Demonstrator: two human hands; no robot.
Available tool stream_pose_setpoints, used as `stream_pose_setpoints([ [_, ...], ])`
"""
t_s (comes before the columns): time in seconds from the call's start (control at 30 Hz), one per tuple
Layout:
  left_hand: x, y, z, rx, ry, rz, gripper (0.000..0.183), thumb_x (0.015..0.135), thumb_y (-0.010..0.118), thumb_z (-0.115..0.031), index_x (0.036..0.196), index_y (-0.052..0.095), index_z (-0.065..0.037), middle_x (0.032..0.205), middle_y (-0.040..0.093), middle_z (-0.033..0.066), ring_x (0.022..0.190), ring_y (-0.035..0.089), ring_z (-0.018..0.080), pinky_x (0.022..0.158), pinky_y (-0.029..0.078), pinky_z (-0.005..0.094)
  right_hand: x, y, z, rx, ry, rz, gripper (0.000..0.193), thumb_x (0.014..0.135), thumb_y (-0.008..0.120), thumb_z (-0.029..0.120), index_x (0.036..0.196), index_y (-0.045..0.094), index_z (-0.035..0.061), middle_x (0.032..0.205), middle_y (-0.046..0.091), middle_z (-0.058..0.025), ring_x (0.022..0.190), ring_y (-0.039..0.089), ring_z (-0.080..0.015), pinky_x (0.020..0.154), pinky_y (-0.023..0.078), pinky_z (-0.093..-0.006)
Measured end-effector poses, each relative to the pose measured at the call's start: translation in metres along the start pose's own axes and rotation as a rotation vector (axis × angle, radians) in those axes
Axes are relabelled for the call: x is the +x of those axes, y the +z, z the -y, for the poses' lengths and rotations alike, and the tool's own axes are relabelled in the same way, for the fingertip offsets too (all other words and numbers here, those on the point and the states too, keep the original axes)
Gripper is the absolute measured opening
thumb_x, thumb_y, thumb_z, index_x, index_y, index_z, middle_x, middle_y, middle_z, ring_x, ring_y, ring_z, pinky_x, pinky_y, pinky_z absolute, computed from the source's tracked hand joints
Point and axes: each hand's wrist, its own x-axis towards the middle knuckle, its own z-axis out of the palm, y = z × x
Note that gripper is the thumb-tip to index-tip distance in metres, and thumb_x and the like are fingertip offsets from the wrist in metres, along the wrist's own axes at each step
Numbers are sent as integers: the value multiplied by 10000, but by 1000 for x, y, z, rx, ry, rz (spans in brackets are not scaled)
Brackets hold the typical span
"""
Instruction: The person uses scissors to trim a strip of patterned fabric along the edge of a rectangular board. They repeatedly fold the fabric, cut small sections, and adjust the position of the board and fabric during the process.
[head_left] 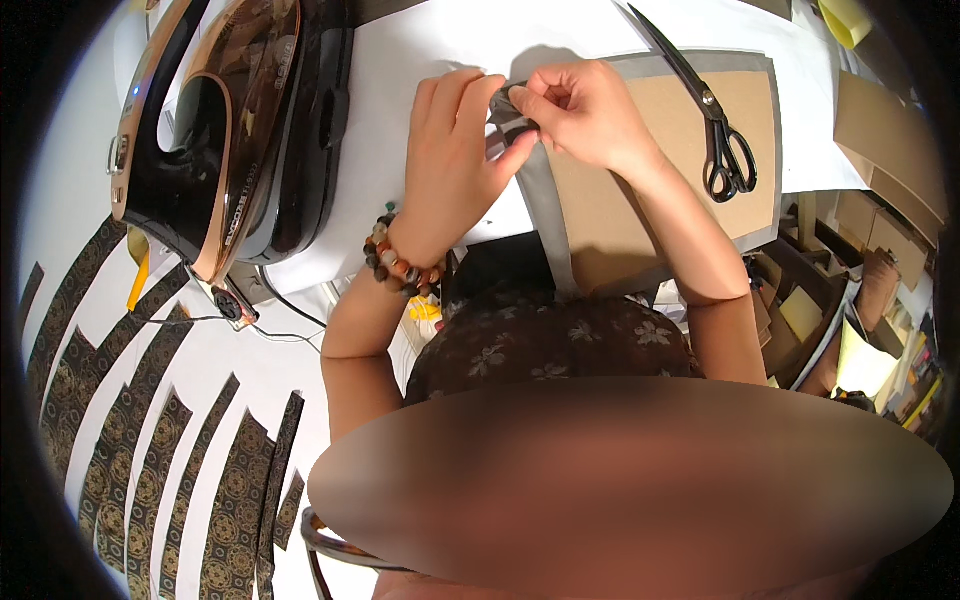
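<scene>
A flat tan board [640, 130] lies on the white work surface, with grey fabric [555, 215] folded round its edges. At its far left corner the fabric is bunched up. My right hand [590, 115] pinches that corner between thumb and curled fingers. On the other side, my left hand [450, 150] has its fingertips against the same fabric and its thumb along the edge; its fingertips are partly hidden. A beaded bracelet [385, 260] circles my left wrist. Black-handled scissors [710, 110] rest across the board's right part, blades pointing to the far side.
A large black and copper iron [215, 120] stands at the left, its cable [290, 295] trailing below. Dark patterned fabric strips [235, 500] lie on a white surface at lower left. Cardboard pieces [890, 145] and a cluttered box [800, 300] sit at the right.
</scene>
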Motion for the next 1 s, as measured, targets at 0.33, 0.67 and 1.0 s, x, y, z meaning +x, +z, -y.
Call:
stream_pose_setpoints([
  [0.33, -9, 14, -6, 132, -42, -13, 551, 803, 865, -228, 1232, 602, -5, 1096, 730, 112, 988, 654, 332, 895, 522, 420, -16, -37, 14, -249, -90, -320, 377, 1032, 611, 291, 821, 719, -2, 568, 632, -48, 542, 647, -134, 565, 527, -286],
  [0.67, -82, 4, -57, -420, -567, 16, 312, 980, 719, -198, 1181, 647, 31, 1021, 704, 108, 929, 668, 156, 700, 553, 269, -132, -154, -78, -746, -122, -730, 237, 986, 695, 244, 1153, 726, 80, 1125, 711, -112, 1069, 672, -315, 947, 526, -416],
  [1.0, -126, 61, -66, -1210, -1046, 170, 325, 1127, 439, -323, 1063, 624, -63, 978, 664, 9, 877, 620, 94, 777, 505, 260, -178, -158, -195, -446, 172, -879, 393, 1046, 582, 348, 1200, 704, 9, 1137, 681, -200, 1009, 688, -322, 905, 538, -412],
])
